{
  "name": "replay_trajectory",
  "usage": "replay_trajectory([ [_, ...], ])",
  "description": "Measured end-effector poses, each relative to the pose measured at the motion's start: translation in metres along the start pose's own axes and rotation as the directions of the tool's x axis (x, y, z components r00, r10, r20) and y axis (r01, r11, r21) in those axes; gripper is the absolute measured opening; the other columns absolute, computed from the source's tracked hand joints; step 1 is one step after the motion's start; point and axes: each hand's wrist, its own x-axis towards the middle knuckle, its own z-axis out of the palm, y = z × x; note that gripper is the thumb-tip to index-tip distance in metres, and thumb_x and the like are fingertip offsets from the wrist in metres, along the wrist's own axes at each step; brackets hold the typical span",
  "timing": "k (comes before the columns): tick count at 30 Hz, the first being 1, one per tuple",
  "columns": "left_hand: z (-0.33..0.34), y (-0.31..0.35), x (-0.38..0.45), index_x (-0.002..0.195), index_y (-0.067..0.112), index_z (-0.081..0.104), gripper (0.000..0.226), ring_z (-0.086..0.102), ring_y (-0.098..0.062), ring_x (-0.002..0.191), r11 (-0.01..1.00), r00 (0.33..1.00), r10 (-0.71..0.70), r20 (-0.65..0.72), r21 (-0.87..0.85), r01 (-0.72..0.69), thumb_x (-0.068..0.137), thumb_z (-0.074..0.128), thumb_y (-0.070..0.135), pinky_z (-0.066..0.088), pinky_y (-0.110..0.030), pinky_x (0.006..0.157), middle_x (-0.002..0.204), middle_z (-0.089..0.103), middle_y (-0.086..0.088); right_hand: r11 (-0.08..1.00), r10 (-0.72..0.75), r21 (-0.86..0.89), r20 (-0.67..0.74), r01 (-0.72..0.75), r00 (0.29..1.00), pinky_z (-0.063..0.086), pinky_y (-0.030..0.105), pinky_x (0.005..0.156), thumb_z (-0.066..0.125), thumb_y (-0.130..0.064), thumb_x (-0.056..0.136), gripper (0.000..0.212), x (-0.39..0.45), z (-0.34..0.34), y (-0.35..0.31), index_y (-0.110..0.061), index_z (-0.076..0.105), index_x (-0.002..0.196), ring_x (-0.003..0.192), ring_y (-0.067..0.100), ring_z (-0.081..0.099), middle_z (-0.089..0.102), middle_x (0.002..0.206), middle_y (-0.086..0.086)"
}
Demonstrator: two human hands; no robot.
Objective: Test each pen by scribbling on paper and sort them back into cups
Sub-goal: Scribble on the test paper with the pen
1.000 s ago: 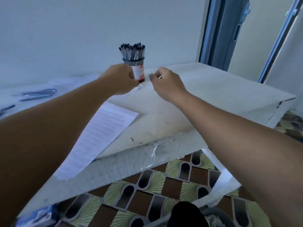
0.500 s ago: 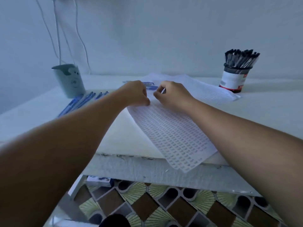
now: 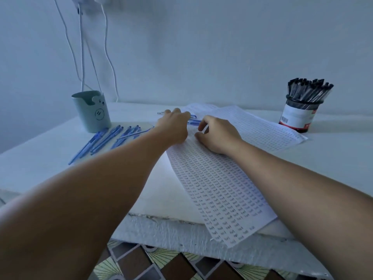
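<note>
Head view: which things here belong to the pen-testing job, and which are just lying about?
Job:
- loose blue pens on the table
- pens under the left hand
- slim white object pinched in the right hand
- printed paper
- teal bear cup
- mesh cup of black pens

Lying about:
- hanging cables
- patterned floor

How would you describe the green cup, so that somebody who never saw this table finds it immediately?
Look at the white table, far left, near the wall under the hanging cables. The green cup stands upright there, behind loose blue pens. Unlike the dark cup full of pens at the right, it shows a little face.
</note>
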Motion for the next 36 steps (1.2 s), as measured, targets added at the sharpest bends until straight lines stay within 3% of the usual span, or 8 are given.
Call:
replay_trajectory([
  [4,0.008,0.008,0.012,0.134,0.025,0.054,0.048,0.04,-0.03,0.124,0.997,0.996,0.039,0.075,0.062,-0.044,0.093,0.043,0.003,0.039,-0.04,0.085,0.129,0.056,-0.005,1.0,0.022,0.022,-0.035,-0.021,0.999,0.048,0.034,0.072,0.061,-0.037,0.097,0.019,0.002,0.002,0.004,-0.027,0.058,0.113,0.092,0.02,0.062,0.066,0.099,-0.005],
  [14,0.006,-0.002,0.022,0.116,0.026,0.064,0.02,0.046,-0.031,0.12,0.997,0.996,0.067,-0.051,-0.045,-0.069,0.103,0.05,0.021,0.04,-0.044,0.101,0.119,0.058,-0.005,0.947,0.139,0.304,-0.098,-0.103,0.985,0.05,0.034,0.075,0.06,-0.045,0.099,0.035,0.004,0.004,0.011,-0.024,0.053,0.127,0.092,0.014,0.062,0.064,0.104,-0.006],
  [20,-0.014,0.02,0.007,0.118,0.018,0.059,0.016,0.058,-0.021,0.092,0.931,0.948,0.201,-0.249,-0.252,-0.264,0.105,0.049,0.016,0.052,-0.042,0.082,0.113,0.057,-0.006,0.742,0.228,0.656,-0.056,-0.137,0.972,0.053,0.036,0.077,0.05,-0.073,0.096,0.057,-0.001,-0.005,0.01,-0.024,0.064,0.122,0.078,0.014,0.068,0.07,0.095,-0.002],
  [25,-0.011,0.036,-0.002,0.115,0.019,0.059,0.013,0.064,-0.015,0.09,0.865,0.947,0.213,-0.24,-0.404,-0.297,0.102,0.057,0.017,0.052,-0.029,0.076,0.11,0.06,-0.001,0.568,0.256,0.823,-0.15,-0.023,0.955,0.056,0.041,0.085,0.052,-0.044,0.105,0.035,-0.002,-0.011,0.018,-0.018,0.074,0.098,0.077,0.012,0.065,0.069,0.097,-0.001],
  [27,-0.008,0.036,-0.003,0.118,0.019,0.056,0.024,0.063,-0.017,0.091,0.873,0.949,0.223,-0.222,-0.387,-0.296,0.097,0.067,0.025,0.051,-0.03,0.079,0.108,0.06,-0.001,0.445,0.361,0.895,-0.193,0.013,0.912,0.054,0.039,0.083,0.05,-0.04,0.107,0.031,0.003,-0.014,0.018,-0.019,0.068,0.092,0.078,0.012,0.068,0.071,0.093,-0.002],
  [31,0.002,0.032,-0.003,0.129,0.019,0.048,0.038,0.056,-0.021,0.105,0.93,0.98,0.166,-0.107,-0.314,-0.192,0.096,0.065,0.027,0.047,-0.035,0.088,0.119,0.056,-0.005,0.015,0.52,0.994,-0.098,0.105,0.848,0.053,0.041,0.088,0.035,-0.042,0.111,0.032,0.009,-0.029,0.023,-0.02,0.048,0.092,0.076,0.019,0.074,0.069,0.076,0.0],
  [34,0.009,0.033,0.001,0.132,0.02,0.047,0.042,0.052,-0.027,0.116,0.955,0.994,0.107,-0.024,-0.275,-0.11,0.094,0.063,0.029,0.047,-0.041,0.096,0.126,0.053,-0.008,-0.35,0.503,0.925,0.051,0.149,0.863,0.055,0.041,0.087,0.037,-0.056,0.107,0.045,0.006,-0.036,0.029,-0.019,0.047,0.084,0.052,0.018,0.051,0.046,0.06,0.0],
  [36,0.011,0.038,0.004,0.133,0.02,0.046,0.045,0.046,-0.028,0.122,0.961,0.997,0.083,0.007,-0.265,-0.078,0.093,0.063,0.031,0.043,-0.039,0.096,0.13,0.051,-0.008,-0.43,0.455,0.895,0.101,0.119,0.885,0.052,0.033,0.078,0.039,-0.067,0.102,0.056,0.003,-0.039,0.031,-0.02,0.047,0.073,0.048,0.016,0.034,0.034,0.058,-0.002],
])
